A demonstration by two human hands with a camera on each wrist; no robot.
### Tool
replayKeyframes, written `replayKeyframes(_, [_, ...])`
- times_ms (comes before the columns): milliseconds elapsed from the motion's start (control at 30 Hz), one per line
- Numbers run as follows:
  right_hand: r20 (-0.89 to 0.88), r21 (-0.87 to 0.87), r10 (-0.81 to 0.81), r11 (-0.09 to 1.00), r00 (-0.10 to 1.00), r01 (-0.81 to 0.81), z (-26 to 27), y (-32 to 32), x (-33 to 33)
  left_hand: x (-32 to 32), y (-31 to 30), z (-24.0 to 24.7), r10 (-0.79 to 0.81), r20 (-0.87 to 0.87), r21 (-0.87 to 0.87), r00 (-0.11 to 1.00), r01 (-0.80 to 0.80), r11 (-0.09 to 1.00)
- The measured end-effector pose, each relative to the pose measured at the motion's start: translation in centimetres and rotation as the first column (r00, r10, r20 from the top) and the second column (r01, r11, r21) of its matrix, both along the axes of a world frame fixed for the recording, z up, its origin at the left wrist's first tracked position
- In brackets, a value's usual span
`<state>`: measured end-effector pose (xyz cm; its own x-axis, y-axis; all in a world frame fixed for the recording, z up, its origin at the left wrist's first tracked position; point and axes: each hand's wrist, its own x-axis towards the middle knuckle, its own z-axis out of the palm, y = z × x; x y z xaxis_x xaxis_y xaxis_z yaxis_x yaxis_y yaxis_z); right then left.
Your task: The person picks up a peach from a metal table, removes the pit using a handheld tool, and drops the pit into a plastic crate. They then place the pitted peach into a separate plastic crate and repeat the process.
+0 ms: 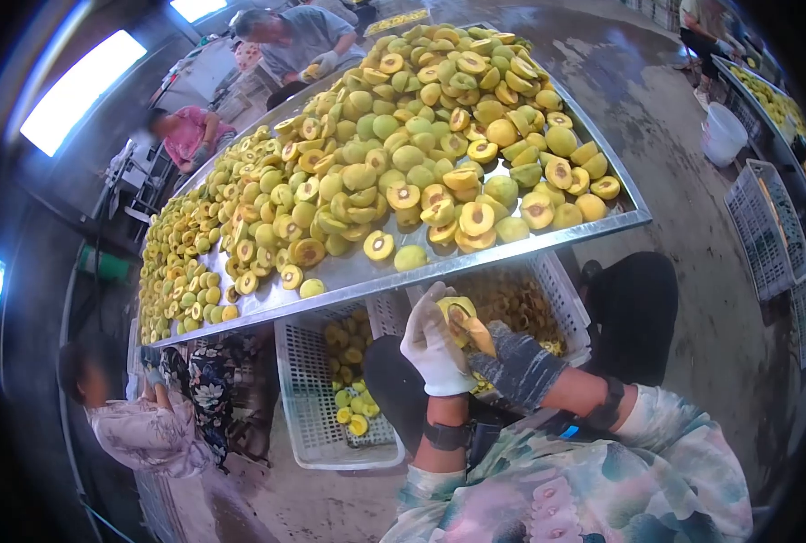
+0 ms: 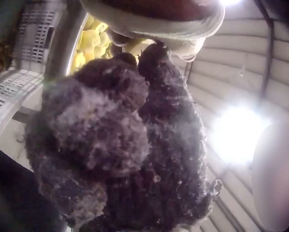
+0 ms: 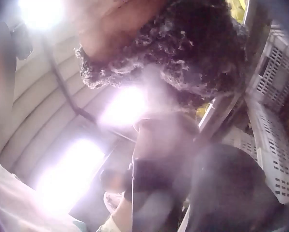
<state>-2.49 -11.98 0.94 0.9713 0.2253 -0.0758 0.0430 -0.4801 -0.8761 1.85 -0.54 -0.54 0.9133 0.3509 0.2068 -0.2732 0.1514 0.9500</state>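
Observation:
In the head view my left hand [image 1: 434,342], in a white glove, holds a yellow fruit [image 1: 457,310] with its cut side showing. My right hand [image 1: 519,364], in a dark grey knitted glove, is close against it, curled at a tan, elongated piece [image 1: 480,337] that I cannot identify. The dark glove [image 2: 101,125] fills the middle of the left wrist view with its fingers bent, below the white cuff [image 2: 173,21]. From the right wrist the same glove [image 3: 188,53] appears at the top; its fingertips are hidden.
A metal table [image 1: 403,282] heaped with halved fruit [image 1: 403,195] stands in front. Below it are a white crate [image 1: 308,425] with fruit halves and another crate [image 1: 561,294] with brownish scraps, between my knees. Several people sit around; a white bucket [image 1: 722,136] and crates stand right.

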Motion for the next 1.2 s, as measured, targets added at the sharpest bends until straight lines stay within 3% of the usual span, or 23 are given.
replayKeyframes(33, [0.040, -0.068, 0.069, 0.995, 0.997, -0.067, 0.3, -0.3, -0.1, -0.2, -0.1, 0.3, -0.012, -0.046, -0.051, 0.999, 0.009, 0.999])
replayKeyframes(200, [-0.019, -0.060, 0.107, 0.992, 0.994, -0.108, -0.1, -1.6, -0.2, -0.4, -0.2, 0.8, -0.101, -0.144, -0.127, 0.984, 0.083, 0.988])
replayKeyframes(300, [-0.015, -0.063, 0.175, 0.982, 0.984, -0.176, 0.1, -2.3, 0.2, -0.7, -0.7, 0.4, 0.007, -0.155, 0.072, 0.988, 0.004, 0.997])
replayKeyframes(467, [-0.062, 0.007, 0.202, 0.979, 0.977, -0.202, -0.8, -2.6, 0.4, 0.0, 0.0, 0.0, -0.102, -0.271, -0.028, 0.957, 0.098, 0.995])
replayKeyframes(500, [-0.030, -0.049, 0.218, 0.974, 0.976, -0.219, -0.6, -2.6, 0.4, 0.0, 0.2, -0.3, -0.150, -0.281, -0.077, 0.948, 0.133, 0.988])
replayKeyframes(567, [0.003, -0.103, 0.230, 0.968, 0.973, -0.229, -0.9, -2.6, 0.4, -0.7, -0.7, 0.7, -0.059, -0.277, 0.024, 0.959, 0.068, 0.997])
replayKeyframes(633, [0.012, 0.016, 0.180, 0.984, 0.984, -0.180, -1.8, -2.6, 0.3, -1.3, -1.4, 0.6, 0.076, -0.183, 0.200, 0.980, -0.038, 0.979])
replayKeyframes(667, [0.010, 0.018, 0.178, 0.984, 0.984, -0.178, -1.6, -2.7, 0.4, -1.1, -1.2, 0.6, 0.074, -0.185, 0.202, 0.980, -0.036, 0.979])
replayKeyframes(733, [-0.071, 0.196, 0.348, 0.924, 0.935, -0.329, -1.0, -3.0, 1.1, -0.6, -0.6, 0.5, -0.069, -0.233, 0.142, 0.970, 0.105, 0.984])
replayKeyframes(867, [-0.158, 0.338, 0.418, 0.874, 0.894, -0.349, -1.6, -3.1, 1.4, 0.0, 0.0, 0.8, -0.224, -0.307, -0.025, 0.925, 0.227, 0.974])
replayKeyframes(933, [-0.187, 0.435, 0.400, 0.853, 0.897, -0.289, -1.0, -3.3, 1.3, -0.3, 0.1, 1.5, -0.348, -0.195, -0.189, 0.917, 0.313, 0.931])
replayKeyframes(1033, [-0.315, 0.369, 0.419, 0.881, 0.852, -0.297, 2.2, -3.6, 1.2, -0.9, -0.2, 0.4, -0.289, -0.049, -0.214, 0.956, 0.273, 0.938])
replayKeyframes(1133, [-0.376, 0.460, 0.422, 0.858, 0.825, -0.229, 0.1, -3.2, 0.7, -1.0, 0.0, 0.6, -0.297, -0.201, -0.102, 0.934, 0.282, 0.954])
replayKeyframes(1167, [-0.379, 0.461, 0.423, 0.857, 0.823, -0.229, -1.1, -3.2, 0.5, -0.7, 0.5, 0.4, -0.372, -0.245, -0.099, 0.895, 0.358, 0.928])
replayKeyframes(1200, [-0.510, 0.589, 0.467, 0.801, 0.723, -0.102, -2.4, -3.2, 0.1, -0.6, 0.7, 0.5, -0.370, -0.249, -0.100, 0.895, 0.356, 0.929])
